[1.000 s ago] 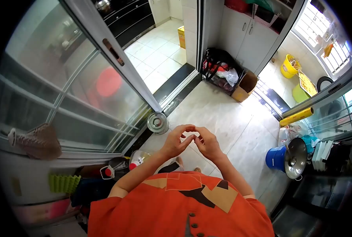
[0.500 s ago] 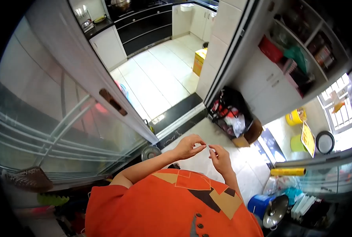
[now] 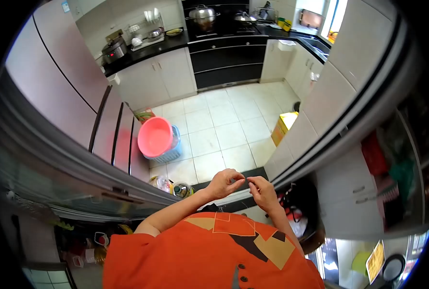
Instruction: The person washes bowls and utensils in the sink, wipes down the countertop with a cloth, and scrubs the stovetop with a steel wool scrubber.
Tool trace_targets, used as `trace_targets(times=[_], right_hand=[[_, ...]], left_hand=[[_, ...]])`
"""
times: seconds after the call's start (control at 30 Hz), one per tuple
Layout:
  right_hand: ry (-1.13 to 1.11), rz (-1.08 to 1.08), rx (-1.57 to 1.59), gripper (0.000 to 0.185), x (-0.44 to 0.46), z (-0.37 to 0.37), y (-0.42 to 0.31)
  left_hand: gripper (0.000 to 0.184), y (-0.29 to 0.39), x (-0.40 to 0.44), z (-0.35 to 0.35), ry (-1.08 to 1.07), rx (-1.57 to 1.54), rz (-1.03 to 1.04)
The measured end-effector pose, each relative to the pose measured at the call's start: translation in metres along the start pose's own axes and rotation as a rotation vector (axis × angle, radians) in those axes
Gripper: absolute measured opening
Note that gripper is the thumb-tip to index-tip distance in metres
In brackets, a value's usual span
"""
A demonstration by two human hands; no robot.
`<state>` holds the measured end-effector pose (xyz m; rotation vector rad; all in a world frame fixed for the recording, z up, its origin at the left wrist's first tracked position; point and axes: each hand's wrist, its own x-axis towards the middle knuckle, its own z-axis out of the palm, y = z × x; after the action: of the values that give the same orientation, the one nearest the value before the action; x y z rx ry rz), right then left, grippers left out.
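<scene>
My left hand (image 3: pixel 226 184) is held out in front of the orange shirt (image 3: pixel 204 250), its fingers curved and the thumb tip close to the fingertips. Just to its right, with a small gap between them, is my right hand (image 3: pixel 263 193), the fingers curled in and the thumb near the index finger. Whatever may be between the fingertips of either hand is too small to make out. Both hands are in the air over the dark door sill (image 3: pixel 253 174), touching nothing else that I can see.
Ahead lies the tiled kitchen floor (image 3: pixel 219 127). A pink basin (image 3: pixel 155 137) rests on a blue basket (image 3: pixel 171 153) at the left, beside the fridge (image 3: pixel 70 72). A yellow box (image 3: pixel 284 127) stands by the right wall. Sliding door frames (image 3: pixel 339 135) flank the opening.
My view has moved forward and turned into the kitchen doorway; the fridge, pink basin and stove now show. My hands stay close together in front of me.
</scene>
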<state>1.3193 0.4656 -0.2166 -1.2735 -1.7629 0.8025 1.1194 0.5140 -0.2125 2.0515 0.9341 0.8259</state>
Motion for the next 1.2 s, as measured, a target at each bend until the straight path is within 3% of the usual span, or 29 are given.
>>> trace_targets(times=[0.13, 0.3, 0.47, 0.53, 0.73, 0.93, 1.07, 1.2], right_hand=[[-0.055, -0.178, -0.033, 0.017, 0.084, -0.011, 0.031], [-0.169, -0.242, 0.017, 0.018, 0.189, 0.011, 0.07], [-0.214, -0.17, -0.039, 0.018, 0.306, 0.029, 0.102], [-0.221, -0.155, -0.049, 0.019, 0.348, 0.028, 0.103], [-0.138, -0.06, -0.08, 0.019, 0.465, -0.006, 0.136], [0.03, 0.05, -0.074, 0.017, 0.561, -0.071, 0.22], [0.117, -0.102, -0.085, 0.017, 0.642, -0.115, 0.288], [0.14, -0.046, -0.039, 0.017, 0.716, -0.16, 0.333]], left_hand=[[0.017, -0.022, 0.061, -0.012, 0.127, -0.016, -0.131], [0.017, -0.096, 0.109, -0.041, 0.304, 0.041, -0.256], [0.02, -0.184, 0.185, -0.098, 0.395, -0.039, -0.344], [0.02, -0.196, 0.217, -0.12, 0.36, -0.12, -0.393], [0.024, -0.243, 0.358, -0.146, 0.203, -0.187, -0.228], [0.026, -0.277, 0.51, -0.124, 0.077, -0.237, -0.144], [0.029, -0.304, 0.622, -0.112, 0.024, -0.214, -0.184], [0.035, -0.317, 0.723, -0.109, -0.018, -0.186, -0.137]])
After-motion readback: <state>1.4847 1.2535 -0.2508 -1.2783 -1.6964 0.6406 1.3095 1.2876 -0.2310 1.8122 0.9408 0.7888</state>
